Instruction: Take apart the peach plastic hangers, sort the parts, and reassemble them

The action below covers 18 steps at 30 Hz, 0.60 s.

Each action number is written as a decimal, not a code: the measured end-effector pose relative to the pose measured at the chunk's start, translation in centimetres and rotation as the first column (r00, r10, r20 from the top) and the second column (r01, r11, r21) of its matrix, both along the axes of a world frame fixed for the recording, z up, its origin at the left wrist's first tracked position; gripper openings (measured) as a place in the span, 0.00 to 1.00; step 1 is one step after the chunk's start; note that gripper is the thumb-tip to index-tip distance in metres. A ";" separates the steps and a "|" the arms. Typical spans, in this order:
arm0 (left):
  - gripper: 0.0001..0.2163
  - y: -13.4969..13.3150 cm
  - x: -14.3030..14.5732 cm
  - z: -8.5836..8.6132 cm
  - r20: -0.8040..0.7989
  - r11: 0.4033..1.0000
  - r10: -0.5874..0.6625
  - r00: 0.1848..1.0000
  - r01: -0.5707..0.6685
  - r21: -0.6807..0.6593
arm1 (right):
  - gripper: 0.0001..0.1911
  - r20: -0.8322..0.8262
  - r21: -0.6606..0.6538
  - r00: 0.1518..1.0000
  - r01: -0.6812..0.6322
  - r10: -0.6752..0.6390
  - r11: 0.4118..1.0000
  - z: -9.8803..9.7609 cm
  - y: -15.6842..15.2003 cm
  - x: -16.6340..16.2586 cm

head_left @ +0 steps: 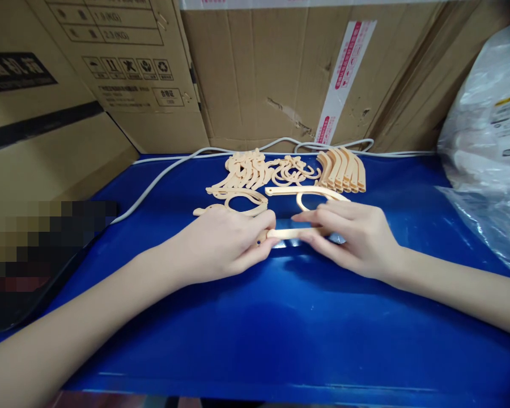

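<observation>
Over the middle of the blue table, both hands grip a slim beige plastic hanger arm (pixel 292 233). My left hand (pixel 227 238) pinches its left end, where a beige piece with a small dark hole shows between thumb and fingers. Farther right along the bar, my right hand (pixel 359 229) holds it between thumb and fingers and covers its right end. Just beyond my left hand lies a beige hanger (pixel 244 195) with a looped hook. Another curved hanger arm (pixel 291 191) lies behind my right hand, beside a ring-like hook (pixel 300 201) partly hidden by the fingers.
Farther back lie a pile of beige hanger pieces (pixel 246 170), loose hooks (pixel 291 170) and a row of curved arms (pixel 344 170). A white cable (pixel 165 167) runs along the blue table's (pixel 255 334) back edge. Cardboard (pixel 255 73) walls it in; clear plastic wrap (pixel 484 130) stands right.
</observation>
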State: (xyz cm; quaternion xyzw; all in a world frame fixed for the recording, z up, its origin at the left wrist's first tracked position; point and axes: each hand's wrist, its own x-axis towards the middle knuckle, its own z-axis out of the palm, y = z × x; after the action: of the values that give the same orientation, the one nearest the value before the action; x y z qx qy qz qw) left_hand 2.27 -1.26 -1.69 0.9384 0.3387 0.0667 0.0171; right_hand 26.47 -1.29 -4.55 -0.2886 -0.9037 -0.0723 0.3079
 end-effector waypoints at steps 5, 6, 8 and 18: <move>0.10 0.4 -0.6 0.6 -0.027 0.996 0.089 0.996 -0.090 -0.022 | 0.10 -0.229 -0.042 0.950 0.208 -0.212 0.977 -0.1 1.0 0.3; 0.10 0.4 -0.7 0.7 -0.033 0.995 0.095 0.995 -0.095 -0.022 | 0.11 -0.252 -0.112 0.940 0.209 -0.232 0.971 -0.2 1.3 0.4; 0.10 0.3 -0.7 0.8 -0.031 0.996 0.093 0.995 -0.093 -0.010 | 0.14 -0.260 -0.257 0.933 0.183 -0.250 0.949 -0.4 1.9 0.4; 0.02 -0.6 -0.3 0.9 -0.044 0.990 -0.087 0.995 0.091 0.111 | 0.15 -0.176 -0.381 0.953 0.165 -0.247 0.910 -0.5 2.0 0.3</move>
State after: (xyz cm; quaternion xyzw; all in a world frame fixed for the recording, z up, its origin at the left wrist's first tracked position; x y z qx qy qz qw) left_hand 1.96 -1.87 -0.77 0.9531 0.2926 0.0663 -0.0395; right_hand 26.73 0.70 -5.00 -0.4407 -0.8259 0.0956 0.3384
